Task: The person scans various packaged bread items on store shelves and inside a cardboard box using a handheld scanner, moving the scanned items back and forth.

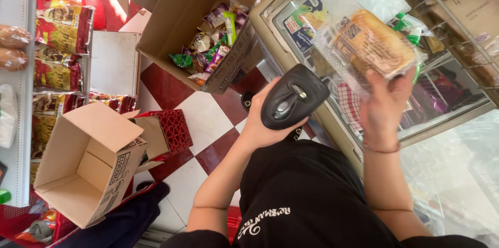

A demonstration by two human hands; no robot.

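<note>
Left hand: your left hand (pixel 265 123) is wrapped tight around a black barcode scanner (pixel 292 97).
Right hand: your right hand (pixel 385 101) grips a clear-wrapped bread loaf (pixel 371 42) from below, raised over the glass freezer lid (pixel 457 118).
Scanner: just beside the loaf, apart from it.
Floor: open snack box (pixel 205 24), empty cardboard box (pixel 88 162) on red-white tiles (pixel 205 118).

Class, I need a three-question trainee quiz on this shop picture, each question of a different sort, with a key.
1. True or false: the left hand holds the black barcode scanner.
2. What does the right hand hold up?
A. a wrapped sandwich
B. a bottle
C. a red basket
3. Fill in: the cardboard box lying open on its side at the left is ____.

Key
1. True.
2. A, the wrapped sandwich.
3. Empty; the other open box holds snack packets.
</note>
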